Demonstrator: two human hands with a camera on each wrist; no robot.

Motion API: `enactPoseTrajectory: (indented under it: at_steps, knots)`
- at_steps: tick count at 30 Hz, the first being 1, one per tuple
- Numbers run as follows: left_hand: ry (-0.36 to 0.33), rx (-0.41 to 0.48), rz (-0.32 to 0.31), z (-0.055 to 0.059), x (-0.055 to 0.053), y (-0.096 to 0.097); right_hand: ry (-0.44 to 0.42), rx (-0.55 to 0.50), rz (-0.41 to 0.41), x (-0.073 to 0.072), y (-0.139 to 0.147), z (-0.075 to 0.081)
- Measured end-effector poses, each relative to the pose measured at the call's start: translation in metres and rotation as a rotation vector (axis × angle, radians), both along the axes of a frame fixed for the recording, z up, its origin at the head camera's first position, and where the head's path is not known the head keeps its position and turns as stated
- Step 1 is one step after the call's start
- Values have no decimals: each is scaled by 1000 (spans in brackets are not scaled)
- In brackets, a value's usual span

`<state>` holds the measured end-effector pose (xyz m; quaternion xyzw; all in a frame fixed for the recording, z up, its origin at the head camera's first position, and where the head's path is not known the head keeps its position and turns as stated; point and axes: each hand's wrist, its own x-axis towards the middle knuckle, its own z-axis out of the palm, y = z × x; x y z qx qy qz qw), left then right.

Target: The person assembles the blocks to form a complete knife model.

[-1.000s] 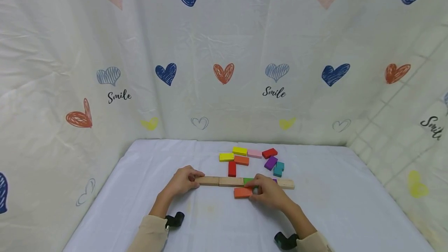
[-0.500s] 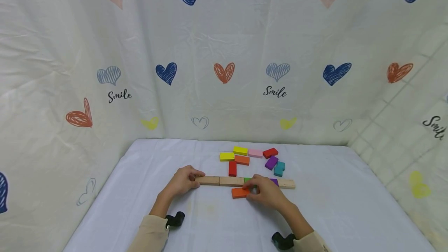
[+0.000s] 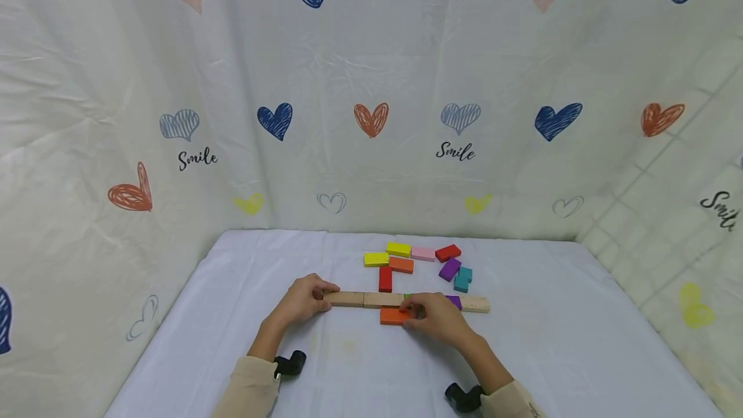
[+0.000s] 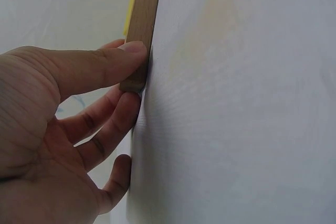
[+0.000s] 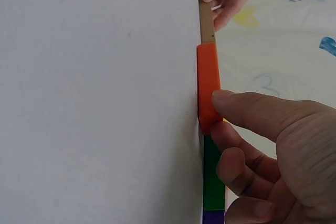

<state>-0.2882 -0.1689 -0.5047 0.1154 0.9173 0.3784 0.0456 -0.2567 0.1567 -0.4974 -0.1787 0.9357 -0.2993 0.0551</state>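
Observation:
Pinched between the thumb and fingers of my right hand point(image 3: 439, 320) is an orange block point(image 3: 392, 317), lying along the front of a straight row of blocks. My left hand point(image 3: 302, 297) holds the left end of that row, thumb and fingers on a plain wooden block point(image 4: 143, 19). A second wooden block point(image 3: 380, 300) follows, partly behind the orange one. Farther right come a green block point(image 5: 213, 174), mostly hidden by my right hand in the head view, a purple block point(image 3: 454, 302) and another wooden block point(image 3: 476, 304).
Behind the row lie loose blocks: a red block point(image 3: 386, 279), an orange block point(image 3: 402, 265), yellow blocks point(image 3: 376, 259), a pink block point(image 3: 423, 253), another red block point(image 3: 448, 253), a purple block point(image 3: 449, 269) and teal blocks point(image 3: 461, 281). A white cloth point(image 3: 348, 373) covers the table.
My right hand has slid the orange block a little left and closer against the row's front. The left hand stays at the row's left end.

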Motion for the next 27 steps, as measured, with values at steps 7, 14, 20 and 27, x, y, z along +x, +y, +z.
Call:
enactPoseTrajectory:
  at_steps: [7,14,20,27]
  knots:
    - [-4,-4,-3,-2,-1,0,-17,-20,-2,0,-4,2]
    - [-5,-2,0,-4,-2,0,-33,-22,-6,-2,-5,4]
    - [1,8,-4,-4,-2,-1,-27,-23,-14,-4,-6,2]
    - [-9,-1,-1,-5,-2,-1,-25,-27,1,-5,-5,3]
